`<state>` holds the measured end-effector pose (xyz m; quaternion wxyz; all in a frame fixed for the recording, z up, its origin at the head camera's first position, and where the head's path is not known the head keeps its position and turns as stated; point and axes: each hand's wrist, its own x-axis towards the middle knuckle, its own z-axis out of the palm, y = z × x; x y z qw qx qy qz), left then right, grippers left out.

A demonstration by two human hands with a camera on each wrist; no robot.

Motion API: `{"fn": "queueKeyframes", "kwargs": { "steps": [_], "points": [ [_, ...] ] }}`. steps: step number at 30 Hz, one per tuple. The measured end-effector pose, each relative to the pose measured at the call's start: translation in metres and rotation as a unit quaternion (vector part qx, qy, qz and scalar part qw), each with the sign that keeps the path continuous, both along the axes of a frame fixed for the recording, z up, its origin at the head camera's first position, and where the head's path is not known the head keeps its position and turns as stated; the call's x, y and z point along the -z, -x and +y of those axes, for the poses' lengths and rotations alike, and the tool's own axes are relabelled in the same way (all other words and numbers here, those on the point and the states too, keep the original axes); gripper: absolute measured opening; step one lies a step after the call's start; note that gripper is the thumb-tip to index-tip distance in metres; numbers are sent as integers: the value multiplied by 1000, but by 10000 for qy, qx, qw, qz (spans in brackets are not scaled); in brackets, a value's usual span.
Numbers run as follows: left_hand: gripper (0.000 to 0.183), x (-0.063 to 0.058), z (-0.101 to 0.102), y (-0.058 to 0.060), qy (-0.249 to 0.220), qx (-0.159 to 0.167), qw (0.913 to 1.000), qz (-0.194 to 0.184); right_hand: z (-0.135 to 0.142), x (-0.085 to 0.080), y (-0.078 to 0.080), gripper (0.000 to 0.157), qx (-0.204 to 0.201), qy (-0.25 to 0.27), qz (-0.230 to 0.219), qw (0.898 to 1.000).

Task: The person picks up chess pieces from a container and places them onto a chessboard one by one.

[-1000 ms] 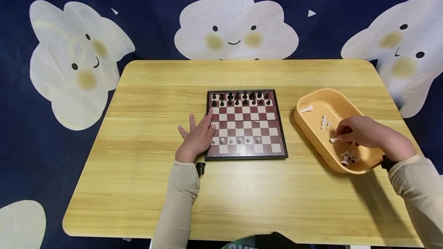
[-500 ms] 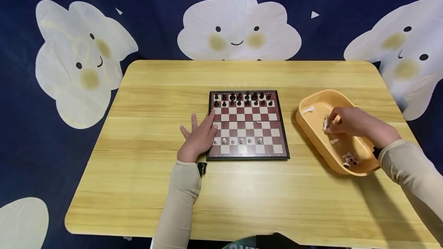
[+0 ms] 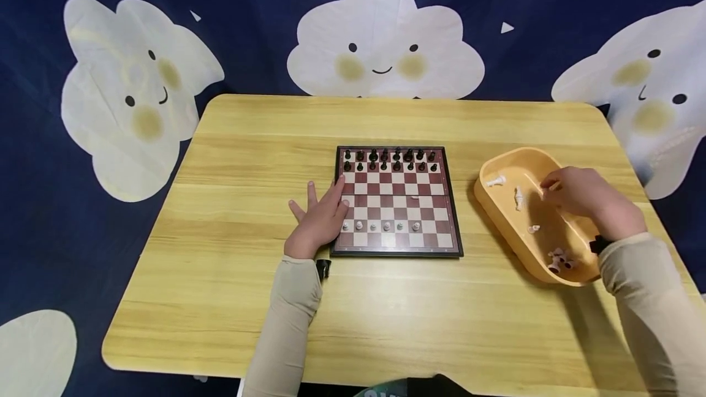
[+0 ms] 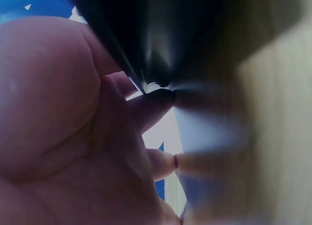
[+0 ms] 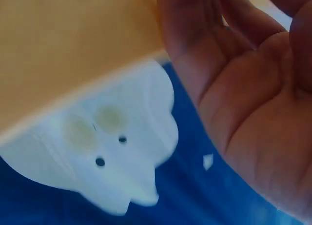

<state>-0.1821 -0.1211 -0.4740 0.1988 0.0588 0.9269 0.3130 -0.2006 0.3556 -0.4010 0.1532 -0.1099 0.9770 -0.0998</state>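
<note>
A folding chessboard (image 3: 394, 203) lies open on the table. Black chess pieces (image 3: 384, 166) fill its two far rows, while several white pawns (image 3: 387, 226) stand in a row near the front. My left hand (image 3: 318, 225) rests along the board's left edge, fingers spread; the left wrist view shows its palm (image 4: 53, 112) close to the dark board side. Over the orange tray (image 3: 499, 234), my right hand (image 3: 579, 195) pinches a small white chess piece, mostly hidden by the fingers. In the right wrist view the palm (image 5: 253, 103) hides the fingertips.
Inside the tray lie a white piece (image 3: 496, 181) at the far end, a tall one (image 3: 518, 198), a small one (image 3: 533, 229) and a cluster (image 3: 559, 260) near the front. A small pale bit (image 3: 415, 197) lies mid-board.
My right hand let go of one white piece in the tray, reached farther in beside the tall piece, then drew right with the small piece from there. The left hand stays on the board.
</note>
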Motion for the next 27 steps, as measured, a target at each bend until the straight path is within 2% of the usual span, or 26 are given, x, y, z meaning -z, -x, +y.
{"fn": "queueKeyframes", "kwargs": {
  "steps": [3, 5, 6, 8, 9, 11, 13, 15, 16, 17, 19, 21, 25, 26, 27],
  "points": [
    [59, 0, 1, -1, -32, 14, 10000, -8, -7, -21, -15, 33, 435, 282, 416, 9978],
    [59, 0, 2, -1, -49, 9, 10000, -11, -17, -33, -27, 35, 842, 836, 589, 9912],
    [59, 0, 2, 0, -44, 5, 10000, -13, -23, -37, -33, 35, 1064, 1285, 608, 9841],
    [60, 1, 1, 0, -11, 5, 10000, -1, -35, -44, -45, 27, 1357, 2467, 679, 9571],
    [60, 1, 0, 0, 2, 4, 10000, 13, -42, -45, -51, 22, 1401, 3143, 766, 9358],
    [60, 2, -1, 1, 29, 7, 10000, 25, -53, -46, -60, 15, 1295, 4513, 854, 8788],
    [60, 3, -2, 1, 17, 5, 10000, 22, -63, -45, -67, 13, 1035, 5591, 919, 8175],
    [60, 3, -2, 1, -15, -5, 10000, 6, -72, -43, -71, 14, 837, 6337, 882, 7640],
    [60, 4, -2, 1, -27, -14, 10000, -9, -75, -41, -72, 15, 732, 6579, 841, 7448],
    [59, 4, -2, 0, -36, -22, 10000, -22, -79, -39, -74, 16, 666, 6732, 802, 7321],
    [59, 4, -2, 0, -25, -28, 10000, -43, -85, -34, -75, 18, 591, 6897, 699, 7183],
    [59, 4, -2, 0, -12, -33, 10000, -49, -92, -29, -76, 19, 576, 6928, 603, 7163],
    [60, 3, -1, 0, 5, -22, 10000, -10, -105, -20, -75, 19, 473, 6810, 397, 7297],
    [60, 3, -1, 1, -5, -16, 10000, 4, -109, -18, -74, 19, 448, 6763, 305, 7346],
    [60, 3, -1, 1, -21, -12, 10000, 16, -114, -16, -73, 19, 421, 6664, 242, 7441]
  ]
}}
